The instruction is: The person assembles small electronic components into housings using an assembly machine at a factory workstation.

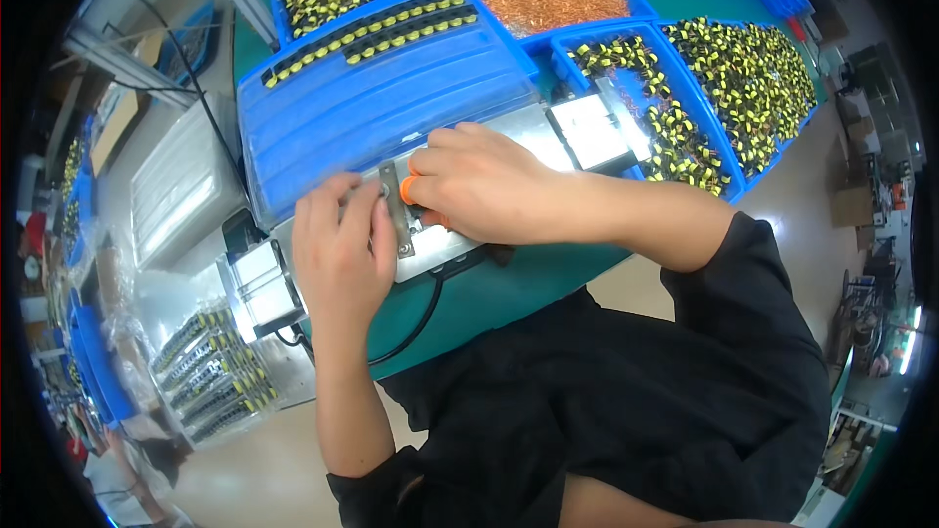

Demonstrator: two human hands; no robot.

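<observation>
Black sleeves fill the nearest ground; above them our left hand (337,249) lies flat, fingers spread, on a metal fixture (460,225) at the green bench (528,279) edge. Our right hand (479,186) curls over it, orange-capped fingertips (407,190) pinching something we cannot make out. Beyond lie a blue ridged tray (372,103) and bins of yellow-black coils (748,73).

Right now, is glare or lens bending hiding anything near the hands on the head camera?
Head view: glare whitens the metal plate beyond the right hand; the left hand and metal fixture are evenly lit; blue tray edges bow toward the rim; corners are black.
</observation>
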